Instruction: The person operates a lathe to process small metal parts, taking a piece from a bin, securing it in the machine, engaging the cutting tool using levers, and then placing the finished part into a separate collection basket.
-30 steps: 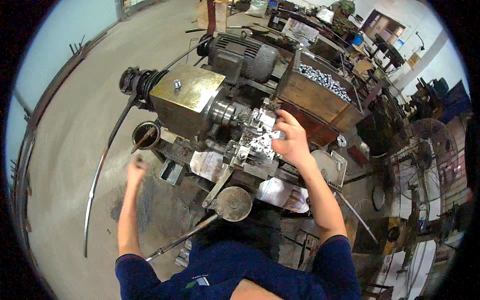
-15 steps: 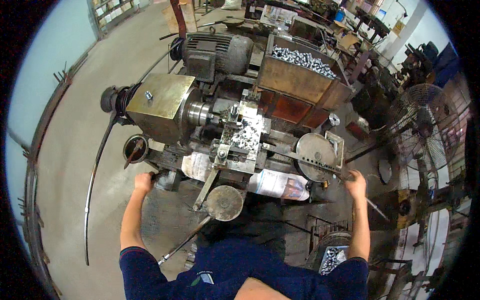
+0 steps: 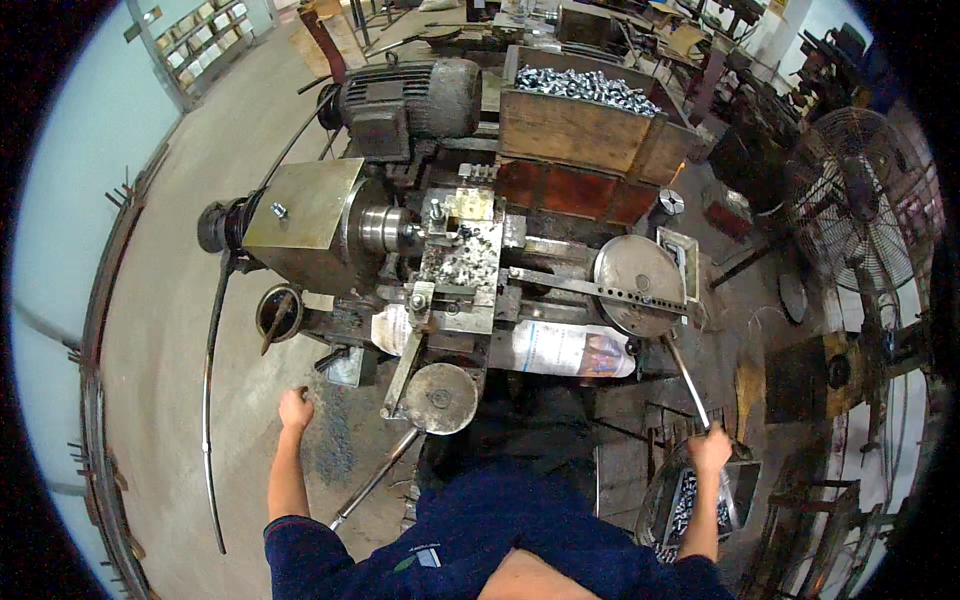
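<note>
My right hand (image 3: 710,450) is wrapped round the end of a bright metal lever (image 3: 688,382), which runs out from under a large round disc (image 3: 625,285) at the lathe's right. My left hand (image 3: 296,408) hangs over the floor at the left, fingers curled; a small dark bit shows at the fingertips, too small to name. Just beyond it is a small metal tray (image 3: 343,367). Between my arms stands the lathe, its shiny chuck (image 3: 385,230) facing a tool slide (image 3: 465,262) strewn with metal chips. A second lever (image 3: 375,478) slopes from a smaller disc (image 3: 440,398), untouched.
Behind the slide, a wooden box (image 3: 570,130) is heaped with small shiny metal parts. More parts lie in a bin (image 3: 685,505) below my right forearm. A motor (image 3: 410,105) sits behind the headstock (image 3: 305,215), and a caged fan (image 3: 855,205) stands at right.
My right hand has come nearer to me, and the lever has swung round with it. My left hand has drawn back from beside the small tray. The whole view has shifted slightly.
</note>
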Action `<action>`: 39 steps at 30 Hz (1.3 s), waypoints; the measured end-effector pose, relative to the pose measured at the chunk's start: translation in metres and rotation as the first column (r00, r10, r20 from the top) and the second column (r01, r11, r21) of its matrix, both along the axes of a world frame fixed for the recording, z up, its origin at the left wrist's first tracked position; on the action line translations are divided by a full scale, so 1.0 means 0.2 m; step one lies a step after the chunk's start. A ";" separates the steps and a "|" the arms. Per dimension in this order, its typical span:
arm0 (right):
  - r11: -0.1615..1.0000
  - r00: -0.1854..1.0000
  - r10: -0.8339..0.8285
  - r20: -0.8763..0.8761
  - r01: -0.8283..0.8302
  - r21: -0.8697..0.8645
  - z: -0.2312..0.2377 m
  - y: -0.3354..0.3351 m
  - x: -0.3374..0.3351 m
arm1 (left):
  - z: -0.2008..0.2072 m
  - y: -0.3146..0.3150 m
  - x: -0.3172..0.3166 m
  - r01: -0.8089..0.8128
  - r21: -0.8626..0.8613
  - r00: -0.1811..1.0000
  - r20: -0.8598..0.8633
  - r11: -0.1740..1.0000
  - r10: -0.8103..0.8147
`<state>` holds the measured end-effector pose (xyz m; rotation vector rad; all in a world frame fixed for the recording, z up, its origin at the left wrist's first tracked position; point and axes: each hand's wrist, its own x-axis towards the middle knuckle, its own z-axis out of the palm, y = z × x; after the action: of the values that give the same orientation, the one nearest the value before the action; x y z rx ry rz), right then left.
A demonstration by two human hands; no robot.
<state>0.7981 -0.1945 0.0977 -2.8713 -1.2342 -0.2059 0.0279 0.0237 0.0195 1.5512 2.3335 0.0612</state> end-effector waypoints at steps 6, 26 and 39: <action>0.995 0.959 -0.098 -0.266 0.101 -0.002 0.07 -0.02 -0.38 | -0.08 0.02 0.02 0.010 0.032 1.000 0.024 0.999 -0.011; 0.944 0.968 -0.242 -0.060 0.221 -0.243 0.18 0.31 0.37 | 0.10 0.33 0.29 0.340 -0.084 0.930 -0.118 0.937 -0.348; 0.948 0.957 -0.210 0.200 0.249 -0.197 0.15 0.79 0.74 | -0.18 0.32 0.34 0.165 -0.022 0.984 -0.070 0.986 -0.166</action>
<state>0.9455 -0.0365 0.1277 -3.2538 -0.9950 -0.3545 0.0963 0.0885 -0.0155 1.7598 2.2418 -0.0542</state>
